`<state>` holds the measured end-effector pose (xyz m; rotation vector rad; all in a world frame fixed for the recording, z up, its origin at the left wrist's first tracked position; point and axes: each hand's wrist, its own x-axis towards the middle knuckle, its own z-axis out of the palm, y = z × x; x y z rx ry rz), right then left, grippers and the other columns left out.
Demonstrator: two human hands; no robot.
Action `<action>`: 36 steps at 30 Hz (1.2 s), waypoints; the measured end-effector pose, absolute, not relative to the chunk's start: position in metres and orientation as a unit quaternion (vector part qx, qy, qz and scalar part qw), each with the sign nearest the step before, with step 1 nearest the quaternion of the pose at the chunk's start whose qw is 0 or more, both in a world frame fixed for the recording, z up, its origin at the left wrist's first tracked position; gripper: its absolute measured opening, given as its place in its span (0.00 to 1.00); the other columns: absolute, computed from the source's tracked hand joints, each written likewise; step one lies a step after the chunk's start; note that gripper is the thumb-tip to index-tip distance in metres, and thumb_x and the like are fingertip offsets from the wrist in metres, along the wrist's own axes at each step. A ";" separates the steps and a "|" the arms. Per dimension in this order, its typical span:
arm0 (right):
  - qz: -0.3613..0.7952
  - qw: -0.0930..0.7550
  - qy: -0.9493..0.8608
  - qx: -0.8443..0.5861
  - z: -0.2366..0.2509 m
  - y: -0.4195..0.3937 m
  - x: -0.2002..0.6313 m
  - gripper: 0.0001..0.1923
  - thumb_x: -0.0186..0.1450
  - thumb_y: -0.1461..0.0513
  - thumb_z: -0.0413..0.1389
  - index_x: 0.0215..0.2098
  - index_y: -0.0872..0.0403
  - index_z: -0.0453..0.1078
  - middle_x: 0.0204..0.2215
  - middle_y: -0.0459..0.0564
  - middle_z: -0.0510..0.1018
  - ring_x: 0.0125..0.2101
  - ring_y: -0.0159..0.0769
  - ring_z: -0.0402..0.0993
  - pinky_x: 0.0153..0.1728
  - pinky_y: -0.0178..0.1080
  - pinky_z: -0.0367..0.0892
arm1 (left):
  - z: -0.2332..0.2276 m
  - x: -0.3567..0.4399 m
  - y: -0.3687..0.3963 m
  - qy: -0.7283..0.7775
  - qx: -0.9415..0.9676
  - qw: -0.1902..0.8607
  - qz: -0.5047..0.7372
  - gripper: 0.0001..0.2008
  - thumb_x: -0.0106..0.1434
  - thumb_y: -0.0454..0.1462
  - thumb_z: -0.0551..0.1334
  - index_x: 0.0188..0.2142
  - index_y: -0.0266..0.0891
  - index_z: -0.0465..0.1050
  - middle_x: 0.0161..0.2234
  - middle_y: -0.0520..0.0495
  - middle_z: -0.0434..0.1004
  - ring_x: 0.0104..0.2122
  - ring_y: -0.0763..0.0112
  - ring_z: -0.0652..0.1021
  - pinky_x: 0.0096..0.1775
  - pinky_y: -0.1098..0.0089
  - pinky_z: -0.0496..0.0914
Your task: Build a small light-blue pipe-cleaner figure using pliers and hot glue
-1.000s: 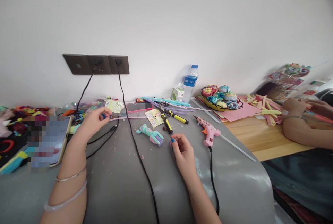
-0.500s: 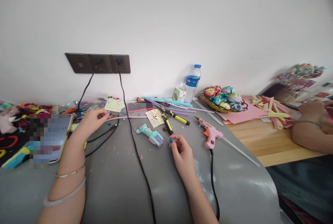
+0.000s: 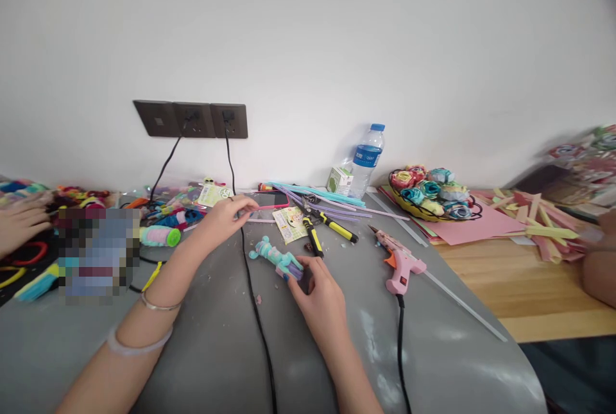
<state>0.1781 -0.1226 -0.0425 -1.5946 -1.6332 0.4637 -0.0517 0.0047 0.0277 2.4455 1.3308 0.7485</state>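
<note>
Since a second ago the right hand [image 3: 317,292] has slid left onto the teal and purple figure [image 3: 278,256], fingers closing on its purple end; the left hand [image 3: 224,216] pinches a pale pipe cleaner [image 3: 262,219]. Lifting straight up looks safest: black cable [image 3: 253,298] just left, pliers [image 3: 315,237] behind, glue gun [image 3: 399,263] right, bare worktop [image 3: 212,350] nearer.

A grey table [image 3: 202,343] bears a pink glue gun [image 3: 402,261], yellow-handled pliers [image 3: 315,237] and a water bottle [image 3: 366,160].

Left hand [image 3: 222,218] outstretched, fingers seemingly pinched; right hand [image 3: 317,292] palm-down, fingers curled.
</note>
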 end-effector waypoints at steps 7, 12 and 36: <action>0.213 0.420 -0.672 -0.572 -0.044 -0.133 0.188 0.12 0.60 0.66 0.57 0.43 0.51 0.73 0.30 0.45 0.72 0.26 0.34 0.66 0.29 0.34 0.62 | 0.013 -0.021 0.053 0.353 0.931 0.057 0.067 0.16 0.64 0.29 0.56 0.49 0.39 0.76 0.53 0.40 0.76 0.54 0.57 0.74 0.57 0.58 0.67; 0.236 0.430 -0.669 -0.558 -0.045 -0.134 0.189 0.13 0.60 0.67 0.57 0.43 0.51 0.73 0.31 0.45 0.71 0.27 0.34 0.65 0.30 0.34 0.63 | 0.009 -0.019 0.067 0.327 0.944 0.004 0.050 0.08 0.64 0.35 0.61 0.40 0.41 0.80 0.58 0.39 0.72 0.59 0.53 0.70 0.61 0.53 0.64; 0.263 0.436 -0.664 -0.547 -0.047 -0.136 0.194 0.12 0.60 0.68 0.58 0.42 0.51 0.73 0.29 0.45 0.69 0.28 0.36 0.65 0.31 0.34 0.63 | 0.024 -0.036 0.079 0.431 0.901 -0.024 -0.052 0.16 0.59 0.29 0.59 0.47 0.41 0.73 0.53 0.42 0.76 0.51 0.58 0.74 0.53 0.59 0.66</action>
